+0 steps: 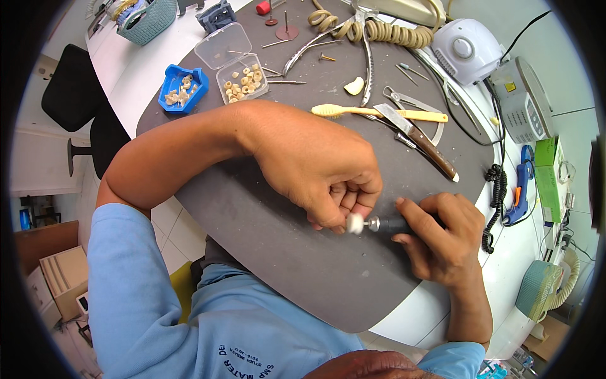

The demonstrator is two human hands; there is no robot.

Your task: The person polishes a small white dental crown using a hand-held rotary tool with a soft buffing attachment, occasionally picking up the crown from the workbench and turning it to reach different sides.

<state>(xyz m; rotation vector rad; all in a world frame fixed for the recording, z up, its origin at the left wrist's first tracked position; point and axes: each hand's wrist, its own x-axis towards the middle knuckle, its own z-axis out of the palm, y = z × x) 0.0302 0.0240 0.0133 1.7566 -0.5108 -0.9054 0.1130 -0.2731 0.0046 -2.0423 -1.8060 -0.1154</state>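
Observation:
My right hand (445, 237) is closed around a dark rotary handpiece (392, 225), held nearly level with its tip toward the left. At that tip sits a small white polishing bit (355, 223). My left hand (322, 167) is bent down at the wrist, thumb and fingers pinched together right beside the bit. Whatever those fingertips hold is hidden or too small to name. Beyond my hands lie a yellow toothbrush (344, 111) and a wooden-handled knife (432, 151) crossing its handle, with a metal caliper (410, 101) partly beneath.
Behind my left forearm are a clear lidded box (227, 93) of tooth-like crowns and a blue tray (201, 85) of pale pieces. A coiled beige hose (398, 35) runs along the back. At right stand a white machine (467, 50) and a blue glue gun (519, 192).

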